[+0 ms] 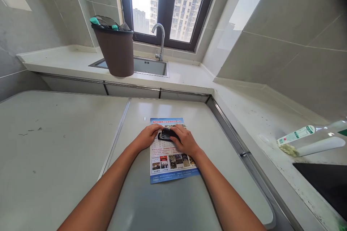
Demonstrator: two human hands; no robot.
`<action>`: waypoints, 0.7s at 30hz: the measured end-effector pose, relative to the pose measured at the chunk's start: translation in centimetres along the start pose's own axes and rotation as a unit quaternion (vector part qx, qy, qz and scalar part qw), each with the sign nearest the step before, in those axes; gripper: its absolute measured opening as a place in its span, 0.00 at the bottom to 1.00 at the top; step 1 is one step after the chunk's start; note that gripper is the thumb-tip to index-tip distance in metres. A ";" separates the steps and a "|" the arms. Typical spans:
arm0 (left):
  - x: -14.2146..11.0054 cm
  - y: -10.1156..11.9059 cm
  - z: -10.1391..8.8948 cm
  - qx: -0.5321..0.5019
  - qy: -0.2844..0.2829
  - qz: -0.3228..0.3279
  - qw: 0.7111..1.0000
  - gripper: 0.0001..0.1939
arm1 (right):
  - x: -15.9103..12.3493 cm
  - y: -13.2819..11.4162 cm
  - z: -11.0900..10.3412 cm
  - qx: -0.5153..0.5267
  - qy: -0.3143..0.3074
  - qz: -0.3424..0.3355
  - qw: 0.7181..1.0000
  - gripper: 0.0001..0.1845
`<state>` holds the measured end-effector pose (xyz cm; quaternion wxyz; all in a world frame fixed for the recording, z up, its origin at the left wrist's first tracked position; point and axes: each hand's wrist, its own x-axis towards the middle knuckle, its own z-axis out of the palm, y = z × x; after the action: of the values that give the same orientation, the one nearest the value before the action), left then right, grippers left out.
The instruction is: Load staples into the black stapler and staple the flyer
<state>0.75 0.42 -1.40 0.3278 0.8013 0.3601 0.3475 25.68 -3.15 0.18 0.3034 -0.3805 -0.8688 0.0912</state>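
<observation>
A black stapler (166,134) is held over a printed flyer (173,175) with blue borders, red and black text and small photos. My right hand (185,140) wraps round the stapler's right end. At the other end, the bent fingers of my left hand (149,135) close against the stapler's tip. Its top arm looks raised from its base at the left. Whether something small sits between my left fingertips is hidden. Just beyond the flyer's upper left corner lies a small whitish piece (144,118), too small to name surely.
The flyer lies on a white tabletop (230,173) with a seam on its left. Behind it, a brown bin (116,52) holding bottles stands at the sink (150,66), near a faucet (162,41). A clear bottle (311,135) lies on the right counter (260,115).
</observation>
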 end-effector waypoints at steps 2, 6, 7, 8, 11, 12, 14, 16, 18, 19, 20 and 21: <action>0.0 0.2 -0.2 -0.014 0.010 -0.006 1.000 0.18 | 0.1 0.1 0.2 -0.006 -0.001 -0.003 1.000 0.16; 0.1 0.4 -0.4 -0.038 0.030 -0.010 0.999 0.23 | 0.2 0.1 0.4 -0.009 -0.007 -0.006 1.000 0.16; 0.1 0.4 -0.5 -0.041 0.030 -0.008 0.999 0.25 | 0.3 0.1 0.4 -0.007 -0.009 -0.006 1.000 0.16; 0.1 0.4 -0.5 -0.042 0.026 -0.007 0.999 0.27 | 0.3 0.1 0.4 -0.002 -0.008 -0.003 1.000 0.16; -0.2 0.4 -0.5 -0.028 -0.004 -0.007 1.000 0.33 | 0.4 0.3 0.4 0.021 0.004 0.009 1.000 0.16; -0.3 0.4 -0.5 -0.015 -0.017 -0.005 1.000 0.33 | 0.5 0.3 0.4 0.028 0.009 0.012 0.999 0.16; -0.4 0.5 -0.5 0.018 -0.037 0.006 0.999 0.31 | 0.5 0.4 0.3 0.038 0.020 0.012 0.999 0.16; -0.5 0.8 -0.4 0.042 -0.045 0.022 0.998 0.28 | 0.5 0.4 0.3 0.043 0.027 0.007 0.999 0.16; -0.4 1.0 -0.4 0.054 -0.041 0.035 0.997 0.22 | 0.4 0.3 0.2 0.039 0.037 0.006 0.999 0.15; -0.3 1.0 -0.4 0.062 -0.035 0.037 0.997 0.19 | 0.4 0.2 0.2 0.031 0.042 0.008 0.999 0.15; -0.3 1.1 -0.4 0.073 -0.029 0.038 0.996 0.17 | 0.3 0.2 0.2 0.021 0.047 0.012 0.999 0.15; -0.2 1.0 -0.4 0.086 -0.025 0.035 0.995 0.17 | 0.2 0.1 0.2 0.008 0.052 0.018 0.998 0.15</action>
<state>0.71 -0.21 -0.46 0.2542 0.8472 0.3520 0.3061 25.49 -2.87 0.07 0.3495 -0.3978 -0.8441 0.0837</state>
